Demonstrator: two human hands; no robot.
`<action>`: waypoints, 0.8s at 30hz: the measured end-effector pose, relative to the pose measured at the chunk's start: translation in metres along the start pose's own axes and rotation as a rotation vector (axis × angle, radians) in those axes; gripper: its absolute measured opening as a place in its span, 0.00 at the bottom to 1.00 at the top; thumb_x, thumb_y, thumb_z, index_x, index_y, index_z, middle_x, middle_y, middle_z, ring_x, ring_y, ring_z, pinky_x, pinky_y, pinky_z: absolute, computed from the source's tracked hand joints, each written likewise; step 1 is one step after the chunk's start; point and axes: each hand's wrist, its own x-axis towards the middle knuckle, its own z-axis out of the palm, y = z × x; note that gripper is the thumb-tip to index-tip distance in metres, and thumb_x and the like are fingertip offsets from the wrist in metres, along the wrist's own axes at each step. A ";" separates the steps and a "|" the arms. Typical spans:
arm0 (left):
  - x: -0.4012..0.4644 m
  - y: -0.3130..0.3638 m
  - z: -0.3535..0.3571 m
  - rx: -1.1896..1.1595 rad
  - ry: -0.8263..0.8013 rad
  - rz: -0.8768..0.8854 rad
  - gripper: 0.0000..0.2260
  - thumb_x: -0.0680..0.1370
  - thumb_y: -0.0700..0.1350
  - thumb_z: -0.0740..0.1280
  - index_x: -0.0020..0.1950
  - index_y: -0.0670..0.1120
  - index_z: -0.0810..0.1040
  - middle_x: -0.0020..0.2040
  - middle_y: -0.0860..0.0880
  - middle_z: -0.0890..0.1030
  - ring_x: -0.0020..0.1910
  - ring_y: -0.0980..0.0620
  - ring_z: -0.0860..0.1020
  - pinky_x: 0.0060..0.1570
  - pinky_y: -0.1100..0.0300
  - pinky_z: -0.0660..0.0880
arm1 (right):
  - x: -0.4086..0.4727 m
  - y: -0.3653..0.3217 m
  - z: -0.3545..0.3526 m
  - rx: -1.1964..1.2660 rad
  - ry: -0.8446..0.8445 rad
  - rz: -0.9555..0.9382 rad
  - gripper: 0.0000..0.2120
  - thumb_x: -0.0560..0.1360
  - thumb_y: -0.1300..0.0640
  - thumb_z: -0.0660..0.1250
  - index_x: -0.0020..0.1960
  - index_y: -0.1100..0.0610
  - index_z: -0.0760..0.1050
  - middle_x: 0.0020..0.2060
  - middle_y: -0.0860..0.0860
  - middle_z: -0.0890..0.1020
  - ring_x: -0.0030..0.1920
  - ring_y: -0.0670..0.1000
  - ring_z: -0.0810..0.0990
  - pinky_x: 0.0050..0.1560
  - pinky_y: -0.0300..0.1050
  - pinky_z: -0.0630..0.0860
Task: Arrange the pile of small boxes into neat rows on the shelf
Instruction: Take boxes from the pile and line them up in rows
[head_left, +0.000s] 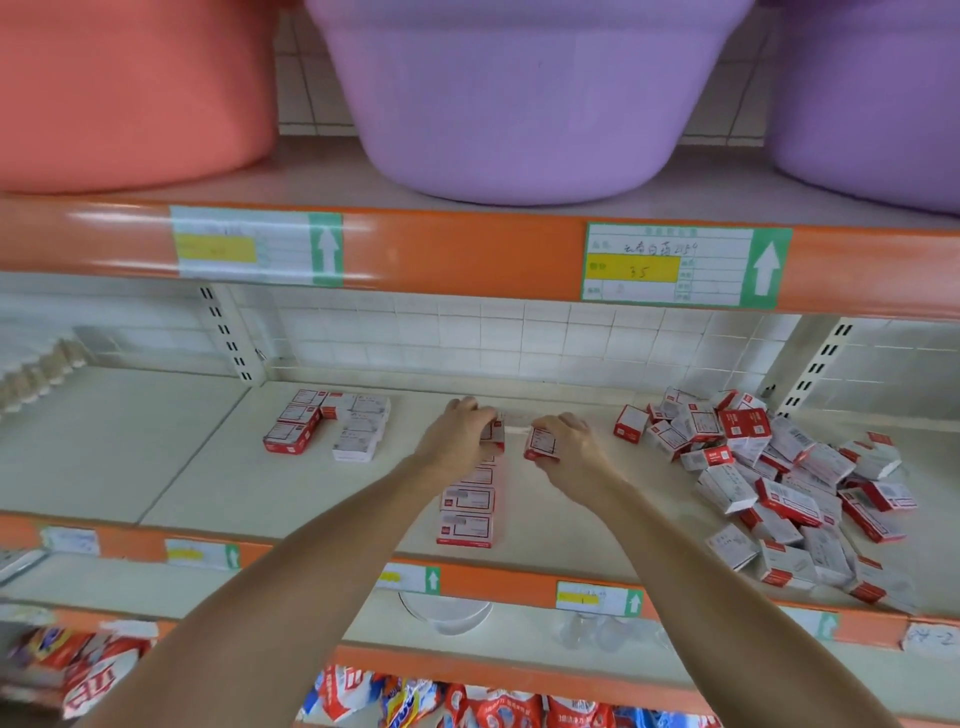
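On the cream shelf (311, 493), the left hand (457, 431) curls its fingers round a small red-and-white box (493, 434) at the far end of a row of boxes (466, 512). The right hand (569, 441) grips another box (540, 446) just beside it. The loose pile (774, 467) lies right; two short rows (327, 423) far left. Box print is unreadable. A price label (685, 266) above reads "35".

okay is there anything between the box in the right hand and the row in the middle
Nothing visible. The right hand grips a box beside the middle row, with only bare shelf between. The left hand is at the row's far end.
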 end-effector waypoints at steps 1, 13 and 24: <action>-0.004 -0.009 -0.003 0.000 0.022 -0.017 0.23 0.75 0.51 0.73 0.68 0.46 0.75 0.57 0.47 0.74 0.61 0.48 0.69 0.58 0.50 0.74 | 0.005 -0.010 0.005 0.004 -0.002 -0.008 0.22 0.74 0.62 0.70 0.68 0.55 0.72 0.59 0.53 0.73 0.63 0.55 0.67 0.62 0.46 0.67; -0.055 -0.115 -0.047 0.028 0.169 -0.239 0.20 0.74 0.52 0.74 0.62 0.47 0.75 0.55 0.48 0.75 0.57 0.48 0.70 0.55 0.51 0.72 | 0.039 -0.110 0.071 0.006 -0.108 -0.175 0.24 0.74 0.61 0.69 0.69 0.53 0.71 0.60 0.52 0.71 0.65 0.54 0.67 0.65 0.47 0.67; -0.106 -0.198 -0.078 -0.038 0.121 -0.317 0.17 0.70 0.51 0.74 0.57 0.49 0.79 0.49 0.52 0.73 0.53 0.49 0.73 0.51 0.50 0.76 | 0.051 -0.188 0.116 -0.005 -0.106 -0.238 0.24 0.75 0.56 0.69 0.70 0.54 0.69 0.65 0.52 0.70 0.68 0.54 0.65 0.66 0.47 0.66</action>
